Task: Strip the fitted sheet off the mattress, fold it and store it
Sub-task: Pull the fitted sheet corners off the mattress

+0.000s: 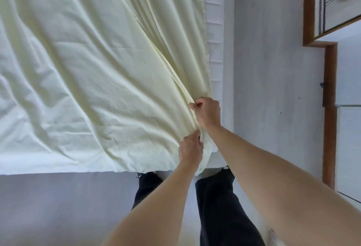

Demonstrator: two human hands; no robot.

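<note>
Both hands pinch the fitted sheet (88, 69) at the mattress (214, 30) corner. Right hand (208, 112) grips farther up the gathered fold, left hand (190, 148) nearer the corner. The sheet's bulk lies left of them.

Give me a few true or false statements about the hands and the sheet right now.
1. Both hands grip the sheet. True: the left hand and right hand pinch a gathered fold near the mattress corner.
2. The sheet is folded into a neat square. False: it lies spread and wrinkled over the bed.
3. The mattress side is bare on the right. True.
4. The right hand rests on the floor. False: it is closed on the sheet.
</note>
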